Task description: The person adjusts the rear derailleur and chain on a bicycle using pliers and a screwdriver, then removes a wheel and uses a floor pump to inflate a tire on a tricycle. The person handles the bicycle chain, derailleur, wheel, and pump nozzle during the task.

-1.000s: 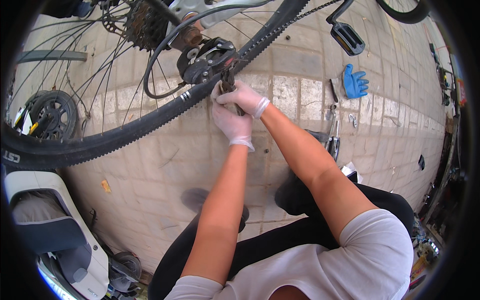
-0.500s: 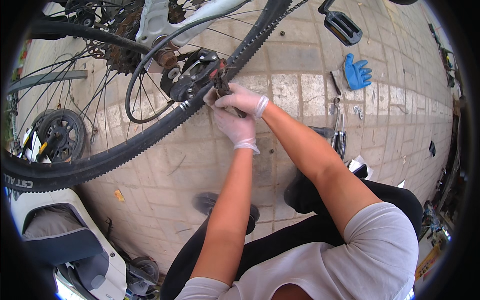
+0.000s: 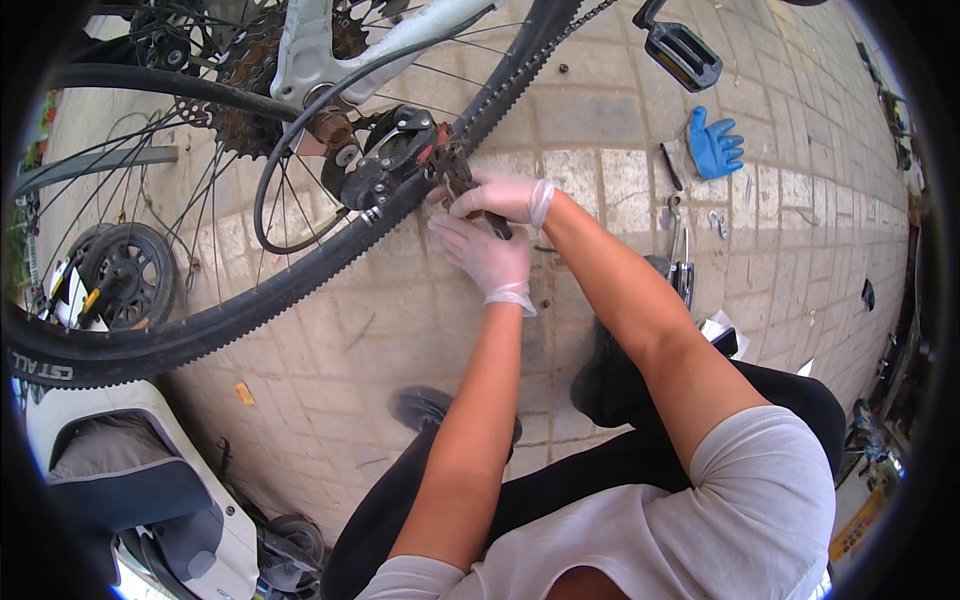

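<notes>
Both my hands wear thin clear gloves and meet beside the rear derailleur (image 3: pixel 390 155) of a bicycle. My right hand (image 3: pixel 508 198) is closed around a dark, rusty tool that looks like pliers (image 3: pixel 496 226). Its jaws lie against the red-marked end of the derailleur, close to the tire (image 3: pixel 350 236); what they bite on is hidden. Just below, my left hand (image 3: pixel 488 262) has its fingers stretched toward the tool. Whether they touch it is unclear. Rusty sprockets (image 3: pixel 250 85) and a white frame (image 3: pixel 310 50) stand to the upper left.
On the brick paving at right lie a blue glove (image 3: pixel 714 145), a wrench (image 3: pixel 674 215) and other hand tools. A pedal (image 3: pixel 684 57) hangs above them. A white scooter-like body (image 3: pixel 215 520) stands lower left, near a small black wheel (image 3: pixel 128 275).
My left hand has drawn slightly down and right from the derailleur, its fingers straightening. My right hand has shifted a little right, and the pliers' handle shows more.
</notes>
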Tool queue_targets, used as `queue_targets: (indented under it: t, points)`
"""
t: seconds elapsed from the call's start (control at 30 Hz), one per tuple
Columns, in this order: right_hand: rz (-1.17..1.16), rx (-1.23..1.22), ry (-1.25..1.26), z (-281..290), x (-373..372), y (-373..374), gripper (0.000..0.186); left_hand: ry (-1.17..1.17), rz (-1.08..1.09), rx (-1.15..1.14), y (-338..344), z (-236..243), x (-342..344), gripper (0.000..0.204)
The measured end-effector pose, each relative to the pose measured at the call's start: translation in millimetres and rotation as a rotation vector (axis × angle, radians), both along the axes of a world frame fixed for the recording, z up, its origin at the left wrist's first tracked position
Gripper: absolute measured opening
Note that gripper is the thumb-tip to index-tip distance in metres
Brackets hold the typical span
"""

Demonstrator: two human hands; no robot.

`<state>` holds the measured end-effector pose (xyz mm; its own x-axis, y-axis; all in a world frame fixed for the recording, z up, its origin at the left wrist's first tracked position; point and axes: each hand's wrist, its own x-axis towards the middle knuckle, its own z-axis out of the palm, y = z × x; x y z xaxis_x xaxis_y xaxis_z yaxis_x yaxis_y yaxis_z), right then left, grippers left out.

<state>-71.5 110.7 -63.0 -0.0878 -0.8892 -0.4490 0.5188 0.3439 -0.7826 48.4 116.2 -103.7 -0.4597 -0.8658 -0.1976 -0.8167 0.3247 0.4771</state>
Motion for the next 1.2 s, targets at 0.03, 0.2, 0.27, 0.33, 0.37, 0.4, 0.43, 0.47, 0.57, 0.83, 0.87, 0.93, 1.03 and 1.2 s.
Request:
queue_targets:
  t: [0.03,0.2,0.27,0.33,0.37,0.4,0.43,0.47,0.57,0.83,0.87,0.93,1.03,1.2]
  points:
    - [-0.001,0.032,-0.038,-3,-1,-2,0.044,0.027,0.014,0.032,-1,0,-3,0.11]
    - [0.039,0.044,0.039,-2,-11,-11,0.042,0.104,0.038,0.036,-3,3,-16,0.108]
    - [0.073,0.019,0.135,2,-12,-11,0.04,0.1,0.039,0.031,-3,5,-19,0.103]
    - [0.014,-0.065,0.2,6,-9,-11,0.036,0.373,0.055,0.069,-4,5,-19,0.098]
    - [-0.011,-0.092,0.241,6,-8,-11,0.034,0.513,0.061,0.08,-4,3,-18,0.096]
    - [-0.026,-0.079,0.244,6,-6,-10,0.033,0.533,0.076,0.096,-6,2,-18,0.093]
    - [-0.037,-0.049,0.255,6,-4,-8,0.032,0.57,0.087,0.088,-6,-1,-17,0.091]
    - [-0.051,-0.037,0.268,5,-3,-7,0.031,0.606,0.099,0.084,-7,-3,-15,0.088]
    - [-0.082,-0.116,0.171,0,1,-6,0.03,0.435,0.106,0.075,-11,-9,-10,0.085]
    - [-0.147,-0.005,0.312,-6,10,-9,0.022,0.707,0.043,0.026,-16,0,-15,0.074]
    - [-0.156,-0.007,0.33,-6,10,-10,0.022,0.783,0.038,0.058,-18,1,-16,0.074]
    - [-0.14,-0.046,0.312,-7,10,-11,0.02,0.76,0.025,0.083,-20,3,-16,0.079]
    - [-0.137,-0.186,0.201,-10,8,-11,0.019,0.663,0.009,0.042,-19,2,-14,0.078]
    - [-0.156,-0.103,0.246,-12,9,-10,0.017,0.674,-0.035,0.059,-22,-4,-8,0.069]
